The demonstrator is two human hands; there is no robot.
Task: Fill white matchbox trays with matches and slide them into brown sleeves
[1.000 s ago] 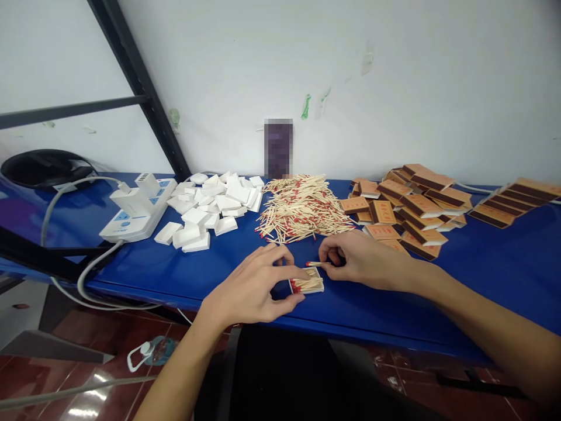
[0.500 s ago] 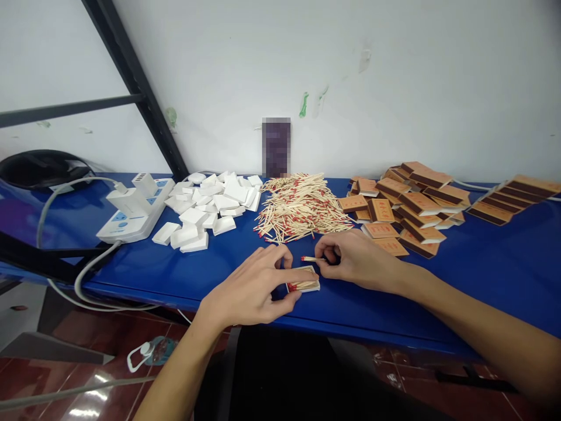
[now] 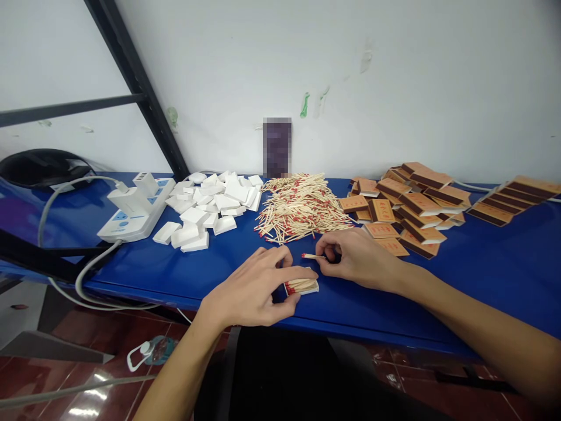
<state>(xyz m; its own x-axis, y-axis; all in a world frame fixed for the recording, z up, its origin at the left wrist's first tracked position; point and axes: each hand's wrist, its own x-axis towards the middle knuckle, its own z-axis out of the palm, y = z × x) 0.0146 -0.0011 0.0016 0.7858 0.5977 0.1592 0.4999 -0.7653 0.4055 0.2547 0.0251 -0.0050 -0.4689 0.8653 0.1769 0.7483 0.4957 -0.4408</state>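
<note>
My left hand is closed around a small white matchbox tray lying on the blue table, its thumb and index finger along the tray's sides. Red-tipped matches lie in the tray. Just to the right, my right hand pinches a few matches between thumb and fingers, their red heads pointing left. They are held a little behind the tray, apart from it. Behind both hands rises a large heap of loose matches.
White empty trays are piled at the left, beside a power strip with chargers. Orange matchbox sleeves are heaped at the right, with a leaning row of matchboxes farther right. A blurred dark rectangle stands at the wall.
My left index finger has shifted back slightly, so more of the matches in the tray show. My right hand has barely moved and keeps its matches.
</note>
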